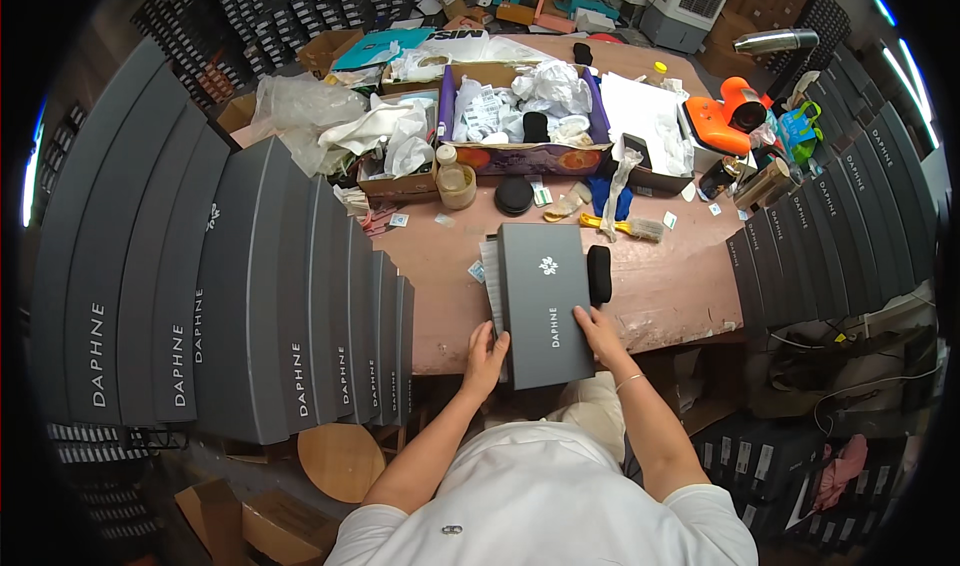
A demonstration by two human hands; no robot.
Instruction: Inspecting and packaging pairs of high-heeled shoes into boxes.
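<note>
Hands: left hand [487,358] rests flat, fingers together, on the dark grey box [545,301] at its near left corner; right hand [600,333] presses the near right edge, fingers slightly spread.
Box: lidded, oblong, matte, pale emblem and lettering on top, lying at the near edge of the worn pinkish table [670,286].
Beside box: black roll [599,273] touching its right side.
Room: stacks of matching grey boxes [250,296] left of the box, more [840,226] right.
</note>
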